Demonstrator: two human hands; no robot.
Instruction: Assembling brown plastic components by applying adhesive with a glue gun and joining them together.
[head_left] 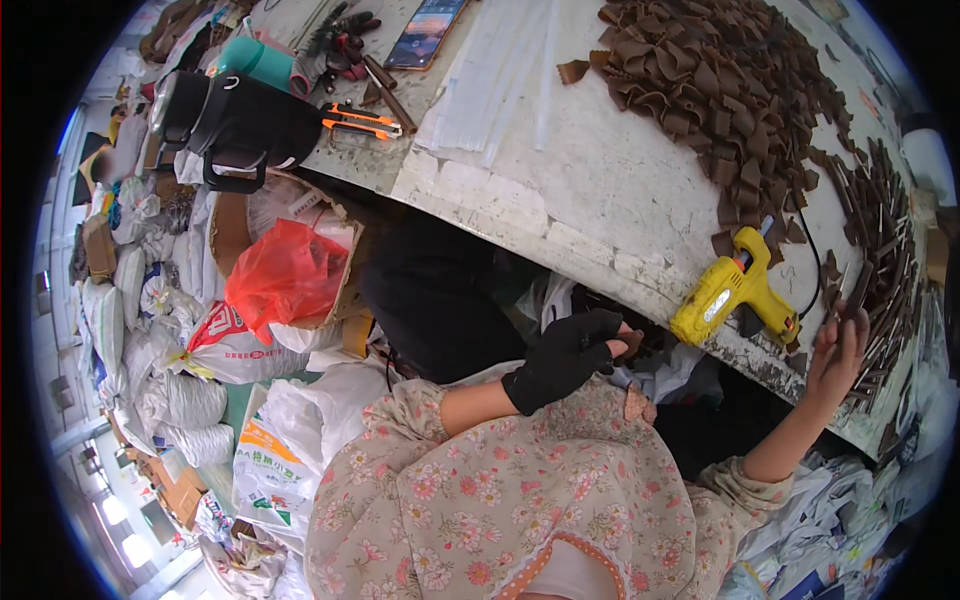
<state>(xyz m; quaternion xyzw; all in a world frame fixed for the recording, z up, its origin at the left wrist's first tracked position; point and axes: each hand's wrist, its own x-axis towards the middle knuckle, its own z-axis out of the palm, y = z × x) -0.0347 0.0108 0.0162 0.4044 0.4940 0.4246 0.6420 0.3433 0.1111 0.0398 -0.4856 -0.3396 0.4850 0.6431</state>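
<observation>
My left hand [572,362], in a black fingerless glove, is closed in front of my body just below the table's edge. Between its bare fingertips is a small brown piece [630,342], mostly hidden. My bare right hand [838,358] is raised at the table's right side. Its fingers are closed on a dark brown strip [857,287] that points up over the table. Right beside that hand lies a spread of thin brown sticks [888,290]. A yellow glue gun [728,293] rests at the table's edge between my hands, a clear stick poking from its back.
A large heap of brown zigzag-edged pieces [710,80] covers the table's [590,215] far right. Clear glue sticks [495,80], a phone [426,32], an orange cutter [362,121] and a black tumbler [240,125] lie farther left. Below are a box with a red bag [288,275] and several sacks.
</observation>
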